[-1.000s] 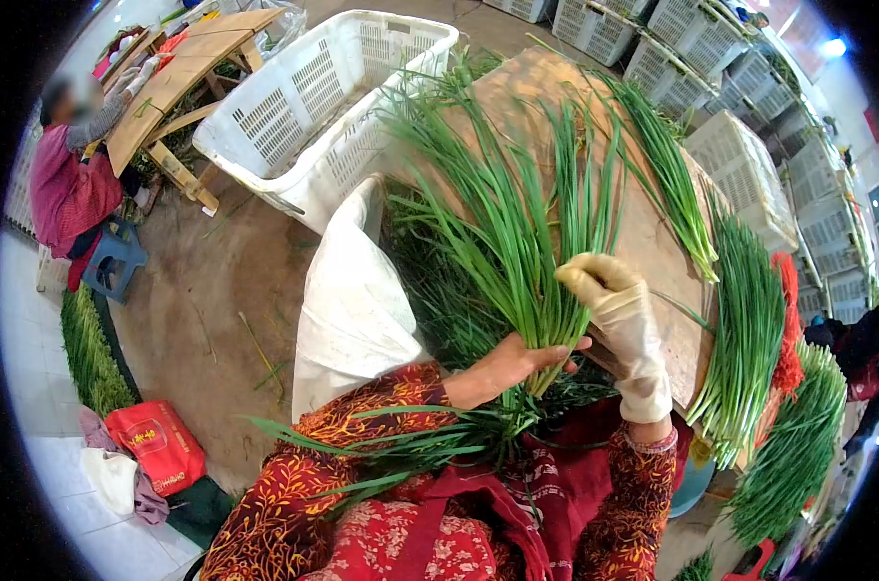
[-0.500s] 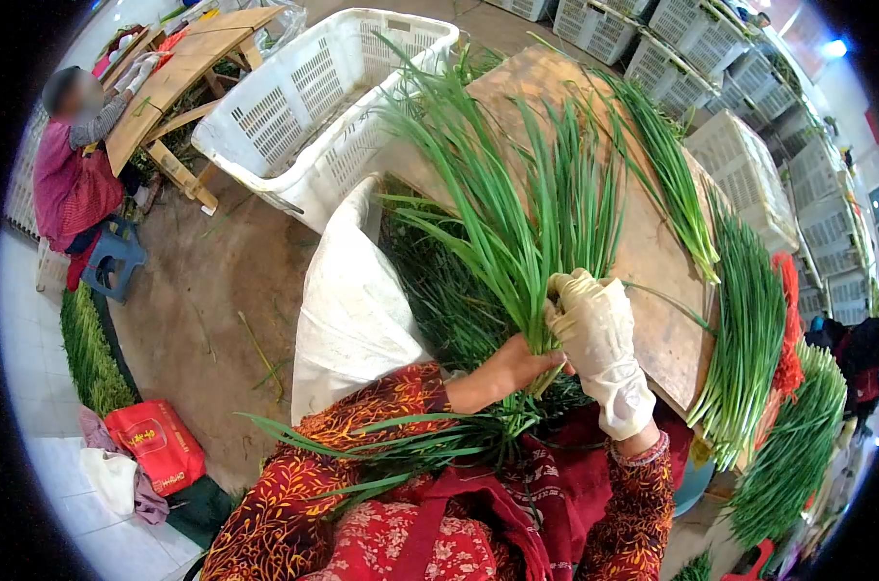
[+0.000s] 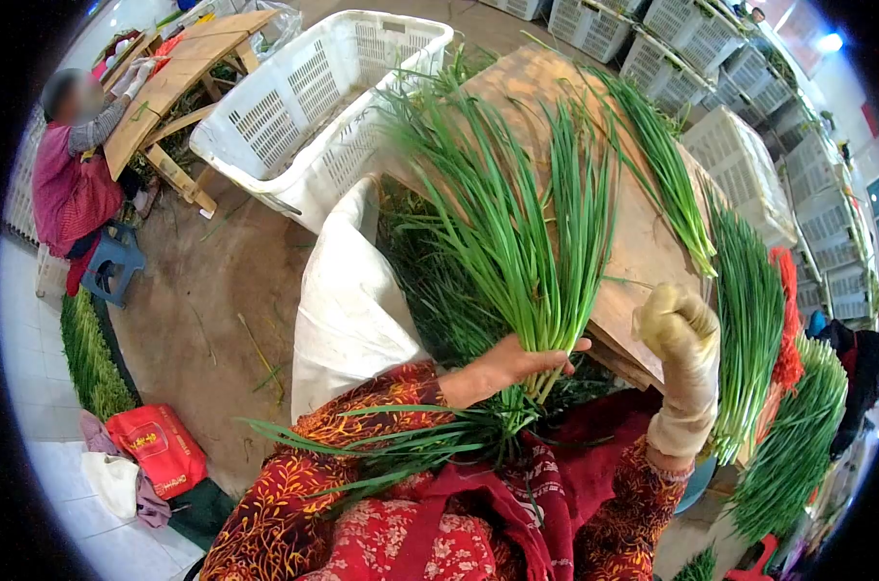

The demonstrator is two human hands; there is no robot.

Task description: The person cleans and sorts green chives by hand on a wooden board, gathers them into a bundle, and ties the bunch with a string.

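My bare left hand (image 3: 502, 371) is closed around the pale lower stalks of a bunch of garlic chives (image 3: 522, 242). The green leaves fan up and away over the wooden board (image 3: 643, 252). To the right of the bunch and apart from it, my gloved right hand (image 3: 680, 334) makes a fist near the board's front edge; what it may hold is hidden. Loose chives (image 3: 410, 433) lie across my lap and left forearm. A smaller bundle (image 3: 667, 169) rests on the board, and a thick row of chives (image 3: 746, 320) lies along its right side.
A white sack (image 3: 348, 290) with darker leaves (image 3: 435, 271) is left of the board. Beyond stands a white plastic crate (image 3: 256, 121). Red ties (image 3: 786, 310) and more chives (image 3: 798, 436) are at right. Stacked crates (image 3: 740, 160) line the back right. Another person (image 3: 72, 174) sits at a table.
My right hand has left the bunch and moved right, closing into a fist. The bunch stays in my left hand, its leaves spread a little lower.
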